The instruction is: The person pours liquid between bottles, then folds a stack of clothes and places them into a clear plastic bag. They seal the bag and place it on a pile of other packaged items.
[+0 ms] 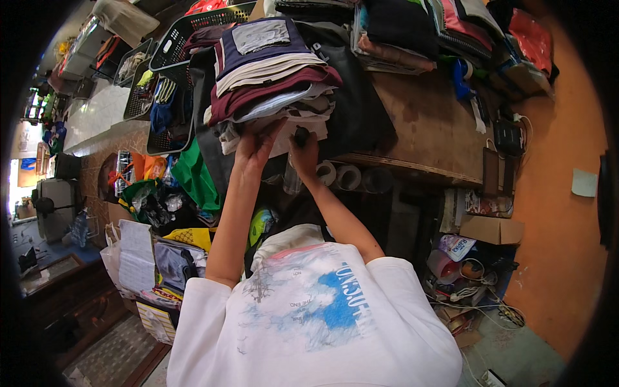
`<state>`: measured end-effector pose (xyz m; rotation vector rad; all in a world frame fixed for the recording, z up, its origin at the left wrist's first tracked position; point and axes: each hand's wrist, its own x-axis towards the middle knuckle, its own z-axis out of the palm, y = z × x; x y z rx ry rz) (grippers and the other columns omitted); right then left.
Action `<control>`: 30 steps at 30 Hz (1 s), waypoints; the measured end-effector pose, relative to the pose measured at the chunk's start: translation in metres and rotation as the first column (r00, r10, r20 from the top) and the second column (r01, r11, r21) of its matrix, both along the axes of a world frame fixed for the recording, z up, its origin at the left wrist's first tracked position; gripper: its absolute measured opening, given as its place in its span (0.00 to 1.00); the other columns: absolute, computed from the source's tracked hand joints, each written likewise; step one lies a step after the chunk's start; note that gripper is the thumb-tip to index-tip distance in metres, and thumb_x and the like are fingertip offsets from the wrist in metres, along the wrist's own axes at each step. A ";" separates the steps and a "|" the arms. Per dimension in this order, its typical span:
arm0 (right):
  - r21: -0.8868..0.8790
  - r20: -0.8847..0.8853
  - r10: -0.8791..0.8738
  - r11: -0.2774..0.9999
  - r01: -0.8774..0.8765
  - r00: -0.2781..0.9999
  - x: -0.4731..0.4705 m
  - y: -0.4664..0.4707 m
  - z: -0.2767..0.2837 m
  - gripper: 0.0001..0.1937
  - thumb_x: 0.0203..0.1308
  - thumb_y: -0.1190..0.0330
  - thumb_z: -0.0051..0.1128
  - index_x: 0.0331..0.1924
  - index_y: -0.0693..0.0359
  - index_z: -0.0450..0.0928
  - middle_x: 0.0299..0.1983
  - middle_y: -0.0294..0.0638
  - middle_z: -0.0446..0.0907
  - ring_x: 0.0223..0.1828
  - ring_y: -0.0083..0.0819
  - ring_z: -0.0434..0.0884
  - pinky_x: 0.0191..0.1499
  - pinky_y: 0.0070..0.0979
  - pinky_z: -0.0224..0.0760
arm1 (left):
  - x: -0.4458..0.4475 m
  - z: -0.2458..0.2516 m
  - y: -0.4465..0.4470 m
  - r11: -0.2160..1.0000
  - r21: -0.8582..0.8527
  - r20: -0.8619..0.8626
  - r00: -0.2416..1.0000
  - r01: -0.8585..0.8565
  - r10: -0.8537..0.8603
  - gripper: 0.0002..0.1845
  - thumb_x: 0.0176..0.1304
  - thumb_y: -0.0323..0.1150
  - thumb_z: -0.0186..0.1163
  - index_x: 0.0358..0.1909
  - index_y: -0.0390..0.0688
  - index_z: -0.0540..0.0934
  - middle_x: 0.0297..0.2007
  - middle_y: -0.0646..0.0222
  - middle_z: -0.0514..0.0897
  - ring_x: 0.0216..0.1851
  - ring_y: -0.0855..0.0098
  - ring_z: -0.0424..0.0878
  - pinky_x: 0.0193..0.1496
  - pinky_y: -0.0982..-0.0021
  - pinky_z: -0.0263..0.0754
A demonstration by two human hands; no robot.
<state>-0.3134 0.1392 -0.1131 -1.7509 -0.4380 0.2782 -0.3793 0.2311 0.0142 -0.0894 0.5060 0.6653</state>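
A tall stack of folded clothes [275,72] rests on a black plastic sheet [358,101] over the wooden table. At the stack's front edge, my left hand [258,145] reaches up under the lowest folded cloths, its fingers partly hidden by them. My right hand [304,150] is closed round a dark, round-ended thing [302,137] whose kind I cannot tell. A clear plastic part [292,178] shows just below that hand; whether it belongs to the held thing is unclear. Pale cloth [285,138] hangs between my hands.
Green plastic baskets [169,48] with clothes stand at the left. More folded piles [396,43] lie along the back of the wooden table [425,130], with a blue tape dispenser [462,80] near them. Rolled tubes [348,177] lie under the table's front edge. A green bag [196,179] hangs at the left.
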 end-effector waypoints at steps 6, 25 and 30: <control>0.502 -0.502 0.184 0.857 0.112 0.845 0.021 0.006 0.004 0.13 0.58 0.70 0.63 0.43 0.66 0.74 0.36 0.36 0.76 0.35 0.28 0.74 0.37 0.27 0.68 | -0.002 -0.001 0.001 0.995 -0.096 0.050 0.999 0.005 0.000 0.28 0.73 0.36 0.45 0.70 0.36 0.53 0.70 0.45 0.52 0.71 0.44 0.50 0.72 0.39 0.47; -0.175 -0.337 0.271 0.923 -0.343 0.902 0.131 -0.058 0.024 0.22 0.52 0.59 0.64 0.41 0.72 0.78 0.33 0.48 0.83 0.34 0.32 0.82 0.40 0.29 0.73 | -0.056 -0.101 -0.030 0.974 0.226 0.152 0.987 0.018 -0.054 0.24 0.67 0.42 0.54 0.60 0.40 0.72 0.61 0.57 0.73 0.63 0.56 0.69 0.70 0.50 0.60; -0.059 -0.423 0.360 0.905 -0.421 0.832 0.179 0.000 0.039 0.26 0.46 0.55 0.65 0.42 0.71 0.80 0.41 0.59 0.82 0.47 0.50 0.82 0.50 0.37 0.73 | -0.043 -0.094 -0.050 0.981 0.195 0.225 0.974 -0.011 -0.034 0.26 0.67 0.46 0.52 0.62 0.42 0.70 0.64 0.57 0.70 0.66 0.55 0.66 0.71 0.48 0.55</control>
